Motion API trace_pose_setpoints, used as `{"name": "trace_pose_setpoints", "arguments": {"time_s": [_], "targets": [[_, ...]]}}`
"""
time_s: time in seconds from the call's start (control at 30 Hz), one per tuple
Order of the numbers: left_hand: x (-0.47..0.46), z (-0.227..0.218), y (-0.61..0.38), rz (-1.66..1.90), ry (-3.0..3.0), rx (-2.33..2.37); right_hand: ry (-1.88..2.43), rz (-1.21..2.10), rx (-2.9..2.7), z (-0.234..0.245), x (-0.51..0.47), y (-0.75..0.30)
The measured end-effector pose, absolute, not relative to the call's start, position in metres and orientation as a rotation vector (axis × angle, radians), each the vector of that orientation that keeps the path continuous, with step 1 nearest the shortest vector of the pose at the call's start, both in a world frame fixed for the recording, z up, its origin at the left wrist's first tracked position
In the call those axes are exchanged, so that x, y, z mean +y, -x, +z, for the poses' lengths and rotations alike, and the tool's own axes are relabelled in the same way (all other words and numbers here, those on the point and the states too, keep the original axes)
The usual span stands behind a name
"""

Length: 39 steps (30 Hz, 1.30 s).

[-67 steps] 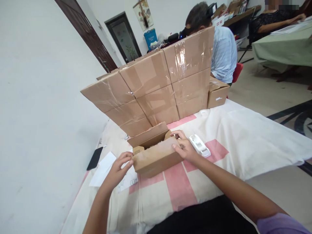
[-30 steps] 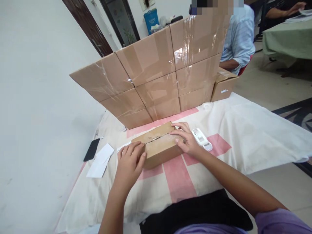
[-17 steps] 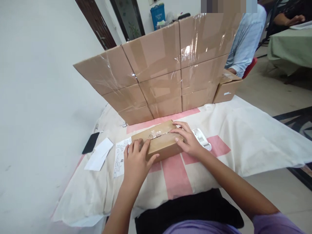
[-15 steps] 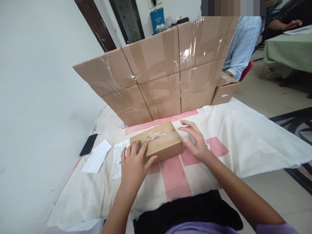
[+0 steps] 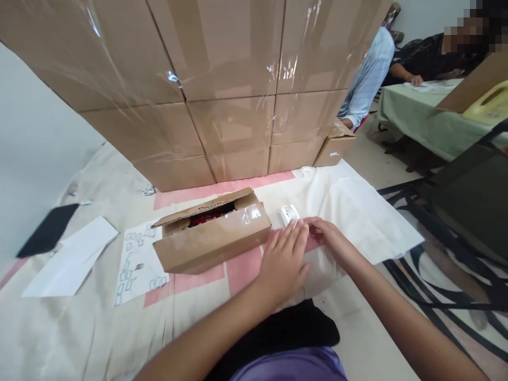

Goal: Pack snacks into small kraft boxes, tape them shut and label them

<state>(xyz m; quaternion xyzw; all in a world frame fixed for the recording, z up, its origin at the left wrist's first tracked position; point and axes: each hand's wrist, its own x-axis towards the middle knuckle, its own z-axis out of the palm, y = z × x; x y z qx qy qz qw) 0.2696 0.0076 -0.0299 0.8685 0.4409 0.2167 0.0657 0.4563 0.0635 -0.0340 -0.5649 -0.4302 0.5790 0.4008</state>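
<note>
A small brown cardboard box lies on the cream and pink cloth. Its back flap is raised, leaving a narrow gap with something red inside. To the right of the box, my left hand is stretched out, palm down, with nothing visible in it. My right hand meets the left one's fingertips; its own fingertips are hidden, so I cannot tell what they hold. A small white object, perhaps a roll of tape, sits just beyond the fingers.
A tall wall of taped cardboard boxes stands at the back. On the left lie a sheet with drawn shapes, folded white paper and a black flat item. Another person sits at the green-covered table.
The small box's lid has come up, opening a gap. My left hand has left the box and moved right to my right hand. The view has shifted.
</note>
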Motion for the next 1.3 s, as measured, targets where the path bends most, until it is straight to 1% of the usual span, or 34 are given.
{"name": "trace_pose_setpoints", "arguments": {"time_s": [0.17,0.3,0.43,0.53,0.67,0.9,1.07,1.17,1.3], "targets": [[0.061,-0.052,-0.295,0.773,-2.504,1.390,1.531,1.623,-0.954,-0.013,0.069,-0.452],[0.067,-0.064,-0.292,0.846,-2.440,1.382,1.582,1.716,-0.762,-0.006,0.074,-0.448],[0.065,-0.073,-0.289,0.911,-2.400,1.327,1.622,1.703,-0.799,-0.005,0.075,-0.437],[0.070,-0.077,-0.289,0.934,-2.260,1.354,1.638,1.666,-0.838,-0.005,0.072,-0.430],[0.077,-0.081,-0.289,0.939,-2.085,1.308,1.612,1.532,-0.886,-0.007,0.066,-0.424],[0.075,-0.083,-0.287,0.994,-2.115,1.291,1.528,1.250,-0.922,-0.021,0.051,-0.417],[0.076,-0.080,-0.286,0.949,-2.106,1.287,1.462,1.077,-0.918,-0.034,0.024,-0.416],[0.077,-0.080,-0.285,0.957,-2.108,1.277,1.454,1.085,-0.879,-0.038,0.010,-0.417],[0.076,-0.081,-0.285,1.000,-2.106,1.263,1.465,1.224,-0.771,-0.041,0.003,-0.415]]}}
